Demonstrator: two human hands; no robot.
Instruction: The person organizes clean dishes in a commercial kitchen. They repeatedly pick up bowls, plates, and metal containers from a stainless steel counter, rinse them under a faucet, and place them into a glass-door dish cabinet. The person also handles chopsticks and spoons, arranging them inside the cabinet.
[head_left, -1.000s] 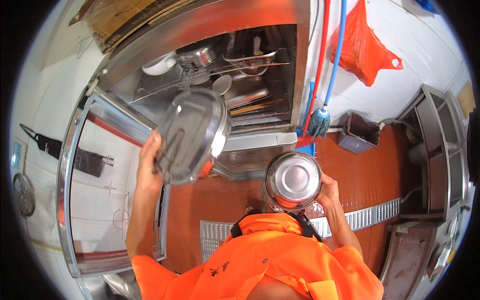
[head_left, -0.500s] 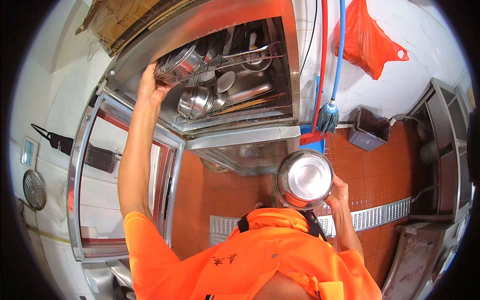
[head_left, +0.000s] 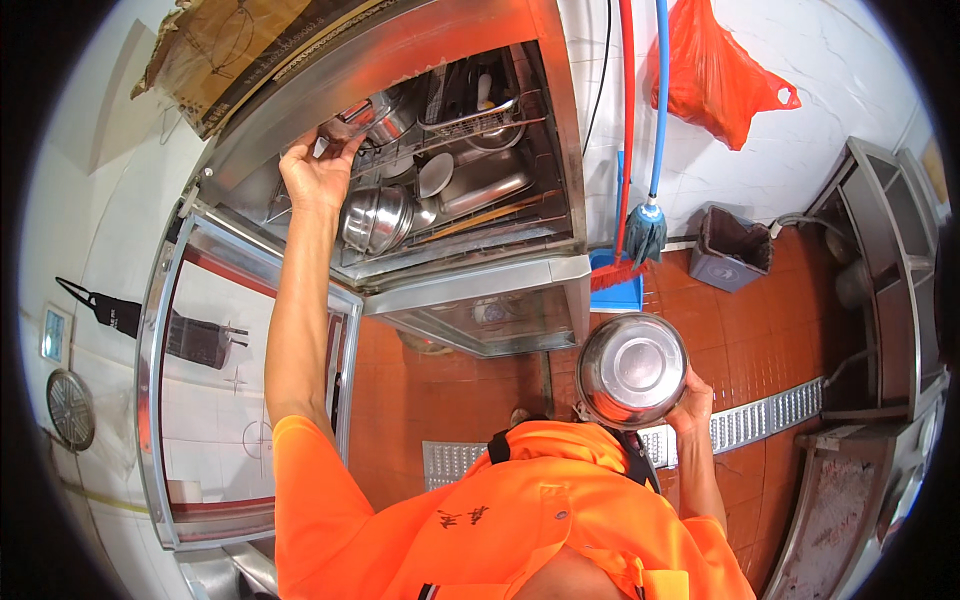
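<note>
- One fisheye looks down from the wearer's head, close above the orange cloth shirt.
- It faces the open, boxy silver steel cabinet.

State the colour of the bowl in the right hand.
Metal bowl: silver, best seen in the head view.

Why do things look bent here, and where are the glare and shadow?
Head view: the fisheye lens bows straight edges, like the left-hand door frame; head view: glare brightens the middle of the steel bowl; head view: shadow darkens parts inside the cabinet.
</note>
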